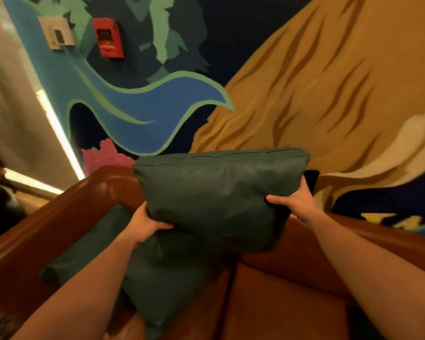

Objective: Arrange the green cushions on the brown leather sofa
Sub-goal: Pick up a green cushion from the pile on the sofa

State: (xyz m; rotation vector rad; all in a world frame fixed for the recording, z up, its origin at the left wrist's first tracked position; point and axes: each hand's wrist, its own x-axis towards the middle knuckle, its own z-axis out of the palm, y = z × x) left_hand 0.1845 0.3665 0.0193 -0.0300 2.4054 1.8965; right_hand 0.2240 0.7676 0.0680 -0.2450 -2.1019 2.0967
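Observation:
A dark green cushion (216, 195) is held up in the air in front of me, its zipped edge on top. My left hand (146, 224) grips its lower left corner and my right hand (295, 201) grips its right side. Beneath it a second green cushion (157, 278) lies in the corner of the brown leather sofa (280, 303), leaning toward the left armrest (59, 217). My left forearm crosses over this lower cushion and hides part of it.
A painted mural wall (304, 82) rises right behind the sofa back (378, 231). A red box (108, 38) and a white switch plate (57, 33) hang on the wall at upper left. A lit strip (59, 138) runs down beside the armrest.

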